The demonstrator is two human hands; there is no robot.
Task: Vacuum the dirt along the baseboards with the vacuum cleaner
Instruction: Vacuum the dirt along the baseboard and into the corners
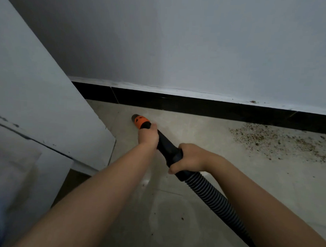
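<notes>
A black vacuum wand with an orange collar and grey nozzle tip (138,120) points at the floor a short way in front of the black baseboard (196,104). My left hand (148,136) grips the wand just behind the orange collar. My right hand (189,158) grips the black handle where the ribbed hose (216,201) begins. The hose runs back toward the lower right. A patch of brown dirt (276,140) lies against the baseboard to the right of the nozzle.
A white cabinet or door panel (45,93) fills the left side, its corner close to the nozzle. A white wall (198,41) rises above the baseboard. Beige floor tiles (173,216) lie under my arms, with a few loose specks.
</notes>
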